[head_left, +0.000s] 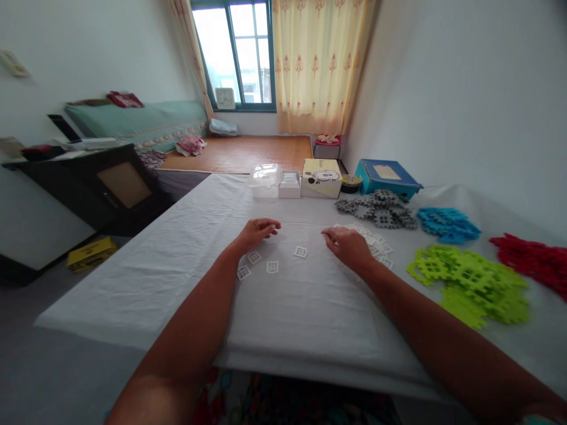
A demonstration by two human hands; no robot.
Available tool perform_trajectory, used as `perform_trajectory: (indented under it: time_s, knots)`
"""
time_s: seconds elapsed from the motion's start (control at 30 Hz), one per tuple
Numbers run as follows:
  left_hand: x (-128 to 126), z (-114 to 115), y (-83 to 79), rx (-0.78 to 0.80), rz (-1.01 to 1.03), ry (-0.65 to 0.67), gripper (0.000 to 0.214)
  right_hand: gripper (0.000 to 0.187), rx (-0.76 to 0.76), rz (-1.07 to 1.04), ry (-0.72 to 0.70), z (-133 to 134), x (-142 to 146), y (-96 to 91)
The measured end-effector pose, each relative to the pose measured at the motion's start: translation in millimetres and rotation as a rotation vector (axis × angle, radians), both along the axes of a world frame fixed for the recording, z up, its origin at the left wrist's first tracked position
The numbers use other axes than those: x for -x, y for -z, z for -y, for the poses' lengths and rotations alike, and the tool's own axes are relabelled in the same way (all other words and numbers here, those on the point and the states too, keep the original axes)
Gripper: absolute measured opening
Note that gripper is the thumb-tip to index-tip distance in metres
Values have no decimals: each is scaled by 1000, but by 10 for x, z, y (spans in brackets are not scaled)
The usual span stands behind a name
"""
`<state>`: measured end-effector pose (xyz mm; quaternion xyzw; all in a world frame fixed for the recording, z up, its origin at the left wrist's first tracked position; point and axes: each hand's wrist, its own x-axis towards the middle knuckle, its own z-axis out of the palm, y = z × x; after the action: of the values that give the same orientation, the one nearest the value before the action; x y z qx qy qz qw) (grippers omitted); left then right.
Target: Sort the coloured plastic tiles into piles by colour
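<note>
My left hand (pixel 260 230) hovers over the white cloth with its fingers loosely curled and apart, and nothing shows in it. Below and beside it lie several small white plastic window pieces (pixel 272 267) with grid panes, spread singly. My right hand (pixel 348 243) is closed in a pinch just left of a loose pile of the same white window pieces (pixel 376 243), part of which it hides. What its fingertips hold, if anything, is too small to tell against the cloth.
Piles of grey (pixel 381 209), blue (pixel 447 224), lime green (pixel 472 280) and red (pixel 538 260) interlocking plates lie on the right. At the table's (pixel 168 260) back stand a clear plastic container (pixel 264 180), a white box (pixel 289 186), a yellow box (pixel 321 178) and a blue bin (pixel 387 177).
</note>
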<state>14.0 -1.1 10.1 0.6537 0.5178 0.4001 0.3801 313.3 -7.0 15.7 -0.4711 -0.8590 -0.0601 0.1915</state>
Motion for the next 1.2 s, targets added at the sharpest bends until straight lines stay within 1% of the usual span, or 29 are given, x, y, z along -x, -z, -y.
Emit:
perform_trajectory:
  time_s: [0.07, 0.1, 0.17, 0.2, 0.23, 0.3, 0.4, 0.47, 0.57, 0.73, 0.8, 0.87, 0.97, 1.03, 1.1, 1.17, 1.2]
  knots:
    - [6, -1, 5, 8, 6, -5, 39, 28, -23, -86, 126, -121, -184, -11]
    - [8, -3, 9, 9, 6, -7, 39, 28, -33, -97, 168, -177, -271, -13]
    - [8, -8, 18, 9, 0, -7, 38, 29, -68, -74, 201, -249, -386, -14]
    - [7, -10, 21, 9, -5, -5, 38, 30, -92, -62, 190, -258, -399, -11]
    - [6, -11, 25, 9, -13, -2, 37, 31, -112, -63, 156, -245, -378, -5]
    - [5, -11, 30, 4, -32, 6, 36, 33, -112, -93, 24, -163, -243, 18]
    - [9, -8, 35, -4, -54, 15, 37, 35, -14, -79, -261, 40, 74, 84]
    - [15, -8, 39, -7, -59, 17, 38, 39, 42, -5, -381, 155, 250, 138]
    - [21, -14, 44, -6, -62, 15, 40, 38, 76, 76, -429, 224, 359, 184]
    - [16, -26, 51, -4, -59, 22, 38, 22, 59, 106, -491, 220, 333, 131]
    - [14, -23, 48, -6, -57, 24, 38, 21, 43, 150, -461, 223, 327, 104]
    - [20, -16, 40, -5, -51, 21, 38, 23, 41, 163, -381, 200, 298, 84]
    - [42, -12, 36, 6, -41, 9, 37, 30, 26, 84, -187, 88, 144, 55]
    - [50, -21, 52, 7, -34, 1, 37, 29, -10, 35, -54, -16, -15, 32]
    - [30, -37, 89, -5, -28, -11, 36, 30, -64, 24, 49, -100, -156, 13]
    - [-39, -50, 135, -28, -16, -31, 35, 32, -110, 12, 90, -134, -219, 4]
    - [-93, -53, 155, -39, -4, -41, 35, 33, -124, -7, 80, -127, -212, 2]
